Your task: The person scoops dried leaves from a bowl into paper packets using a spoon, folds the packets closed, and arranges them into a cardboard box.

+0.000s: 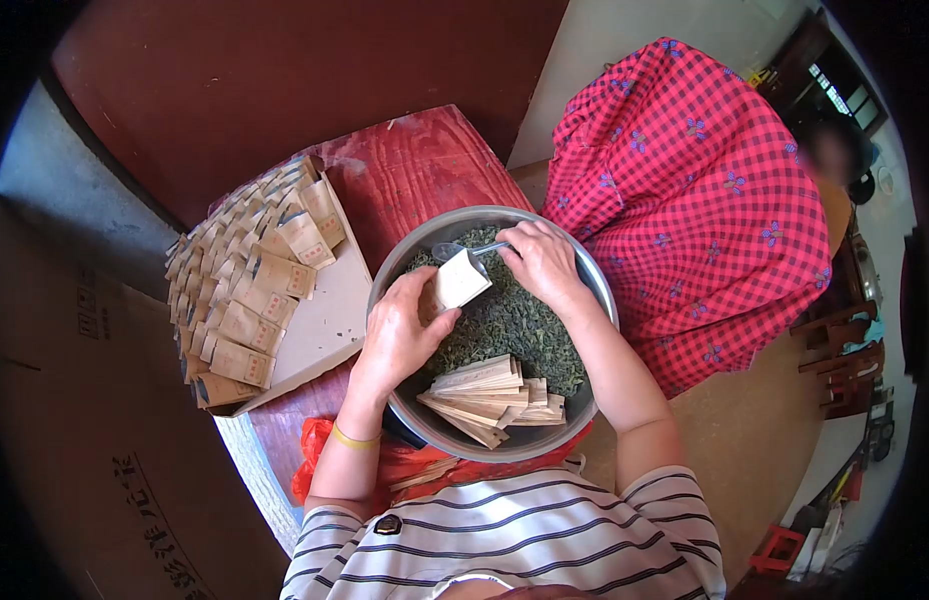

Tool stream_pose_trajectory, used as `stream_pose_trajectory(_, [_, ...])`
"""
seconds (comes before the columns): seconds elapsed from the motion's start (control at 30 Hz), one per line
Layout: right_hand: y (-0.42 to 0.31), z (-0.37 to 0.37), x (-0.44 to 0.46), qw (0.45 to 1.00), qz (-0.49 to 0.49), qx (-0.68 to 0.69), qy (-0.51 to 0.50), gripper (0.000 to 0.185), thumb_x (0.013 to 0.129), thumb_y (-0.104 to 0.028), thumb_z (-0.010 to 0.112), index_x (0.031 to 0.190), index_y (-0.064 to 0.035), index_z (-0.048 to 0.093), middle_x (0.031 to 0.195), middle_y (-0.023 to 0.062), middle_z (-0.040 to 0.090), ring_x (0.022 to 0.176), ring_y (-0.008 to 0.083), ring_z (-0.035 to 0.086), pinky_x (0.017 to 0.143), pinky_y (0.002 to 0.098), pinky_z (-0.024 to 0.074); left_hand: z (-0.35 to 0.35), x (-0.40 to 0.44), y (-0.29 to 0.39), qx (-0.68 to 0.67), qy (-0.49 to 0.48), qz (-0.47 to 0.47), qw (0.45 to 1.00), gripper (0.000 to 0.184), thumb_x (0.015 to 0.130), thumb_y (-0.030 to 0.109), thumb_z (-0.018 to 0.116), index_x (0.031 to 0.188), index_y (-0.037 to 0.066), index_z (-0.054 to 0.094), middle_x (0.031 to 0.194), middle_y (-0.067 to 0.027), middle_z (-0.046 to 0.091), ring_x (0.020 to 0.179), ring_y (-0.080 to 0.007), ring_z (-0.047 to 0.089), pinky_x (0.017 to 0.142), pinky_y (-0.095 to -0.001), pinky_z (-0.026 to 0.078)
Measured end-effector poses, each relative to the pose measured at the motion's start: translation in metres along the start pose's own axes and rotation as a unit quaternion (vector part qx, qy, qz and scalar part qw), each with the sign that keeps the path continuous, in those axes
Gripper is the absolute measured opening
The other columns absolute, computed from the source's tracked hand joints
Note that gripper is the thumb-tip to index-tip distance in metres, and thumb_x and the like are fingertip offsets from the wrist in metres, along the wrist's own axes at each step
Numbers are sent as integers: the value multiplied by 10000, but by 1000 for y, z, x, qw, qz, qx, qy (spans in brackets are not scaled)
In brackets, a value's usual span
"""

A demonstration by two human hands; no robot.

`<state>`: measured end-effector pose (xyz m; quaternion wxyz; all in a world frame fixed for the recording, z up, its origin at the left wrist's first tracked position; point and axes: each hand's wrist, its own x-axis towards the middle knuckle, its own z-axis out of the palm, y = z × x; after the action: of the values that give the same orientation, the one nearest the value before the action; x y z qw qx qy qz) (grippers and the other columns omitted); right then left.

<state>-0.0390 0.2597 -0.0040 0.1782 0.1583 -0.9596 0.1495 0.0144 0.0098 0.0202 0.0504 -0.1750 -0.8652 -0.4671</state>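
A wide metal basin (609, 300) holds dark green dried leaves (524, 330), which look like tea. Over the leaves, my left hand (399, 325) is closed around a small paper packet (460, 281). My right hand (541, 262) pinches the handle of a spoon (448, 252), whose bowl lies just beyond the packet's top edge. Whether the spoon carries any leaves is too small to tell. A fanned stack of flat paper packets (489, 390) rests on the leaves at the near side of the basin.
Many upright packets (249, 300) crowd a shallow cardboard tray (329, 320) on the red wooden table (424, 160). Checked red cloth (684, 200) covers something bulky at right. A red plastic bag (404, 470) lies under the basin's near edge. Another person (834, 160) is at far right.
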Motion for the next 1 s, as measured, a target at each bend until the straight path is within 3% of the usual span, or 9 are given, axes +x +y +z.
stream_pose_trajectory(0.17, [-11,-1,3,994,8,109,9,152,811,-140,742,945,-85,698,893,71,687,882,257,666,798,394,520,-1,3,-3,-53,37,-32,997,553,782,156,801,1253,-36,584,1156,-215,674,1107,-325,652,951,-401,504])
stream_pose_trajectory(0.23, [-19,-1,3,969,72,235,12,142,809,-76,743,940,-45,700,801,46,671,682,150,619,639,300,497,0,2,-5,-63,38,-39,997,552,792,160,801,1259,-37,582,1158,-217,674,1112,-313,652,949,-399,507])
stream_pose_trajectory(0.27, [-22,1,4,963,60,261,29,127,805,-55,742,922,-33,699,769,27,657,638,85,575,599,260,476,1,3,-7,-63,41,-41,996,552,792,160,801,1259,-37,582,1158,-217,674,1112,-313,652,949,-399,507])
stream_pose_trajectory(0.4, [-34,8,4,947,67,315,-10,144,802,-67,750,928,-27,695,758,24,650,642,80,580,609,262,481,3,4,-12,-77,48,-25,996,546,806,163,798,1263,-39,578,1155,-209,675,1113,-295,651,939,-394,511])
stream_pose_trajectory(0.47, [-42,13,3,956,48,291,-8,145,820,-138,746,898,-32,685,769,84,693,677,188,672,638,320,525,3,4,-12,-75,49,-20,996,544,809,162,797,1264,-39,576,1152,-205,675,1109,-292,652,934,-393,513])
stream_pose_trajectory(0.53, [-48,10,6,973,28,228,-27,190,834,-202,749,877,-32,677,784,127,724,746,269,732,684,364,560,2,4,-12,-87,39,-18,995,578,807,205,782,1261,-65,546,1156,-256,650,1097,-381,646,951,-425,509])
stream_pose_trajectory(0.77, [-45,23,7,949,51,311,-2,166,829,-183,753,871,-42,677,769,116,720,726,258,732,687,357,562,1,4,-11,-93,28,-17,995,577,813,202,779,1268,-64,545,1153,-256,652,1098,-375,649,947,-419,511])
stream_pose_trajectory(0.83, [-44,21,8,938,38,343,21,119,816,-138,740,854,-45,676,764,104,720,694,240,724,676,350,562,1,4,-10,-94,43,-26,994,522,809,161,800,1248,-25,589,1123,-184,686,1070,-274,663,919,-379,515])
stream_pose_trajectory(1.0, [-35,3,10,951,37,303,43,52,773,-73,689,791,-52,645,696,75,686,608,229,671,621,354,533,2,3,-12,-83,60,-27,994,519,811,165,804,1244,-27,591,1109,-178,690,1053,-257,665,911,-377,518])
